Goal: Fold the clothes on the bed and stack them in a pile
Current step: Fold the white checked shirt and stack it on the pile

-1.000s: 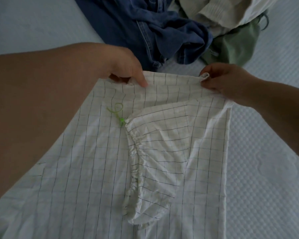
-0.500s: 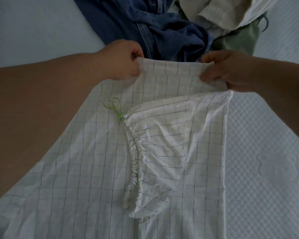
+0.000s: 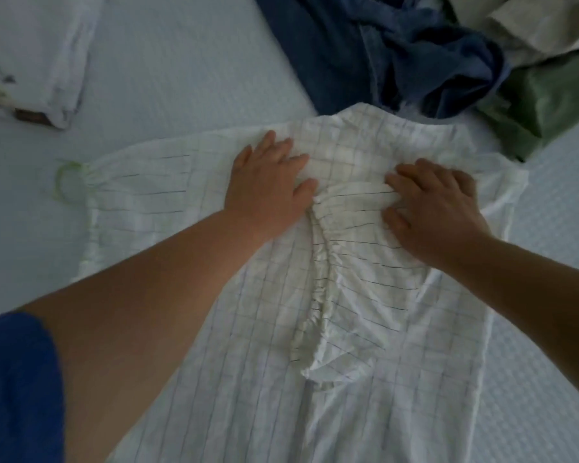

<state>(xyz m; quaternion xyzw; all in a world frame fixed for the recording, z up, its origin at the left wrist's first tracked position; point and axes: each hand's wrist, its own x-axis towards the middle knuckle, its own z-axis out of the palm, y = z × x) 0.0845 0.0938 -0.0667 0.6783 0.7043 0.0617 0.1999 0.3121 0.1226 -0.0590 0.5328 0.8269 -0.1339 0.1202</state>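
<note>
Pressing the checked white garment (image 3: pixel 348 329) flat on the bed (image 3: pixel 188 61) after letting go of its far edge.

A moment ago both hands pinched that edge and held it up; now the left hand (image 3: pixel 268 182) and right hand (image 3: pixel 438 208) lie palm-down near the garment's far end, fingers spread and gripping nothing. One sleeve is folded over the middle, the other spread out left. It looks ready for further folds; the blue clothes (image 3: pixel 415 55) wait crumpled beyond.
</note>
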